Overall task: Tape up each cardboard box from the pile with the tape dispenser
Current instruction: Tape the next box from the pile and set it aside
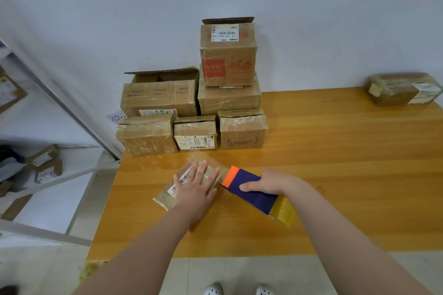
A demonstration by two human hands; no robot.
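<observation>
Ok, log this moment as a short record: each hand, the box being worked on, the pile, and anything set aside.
left hand: flat on the small box, fingers straight, pressing it to the table
right hand: grips the tape dispenser, its orange end at the box's right edge
pile: cardboard boxes stacked at the table's far side by the wall; two with flaps up
set aside: one taped box at the far right corner
</observation>
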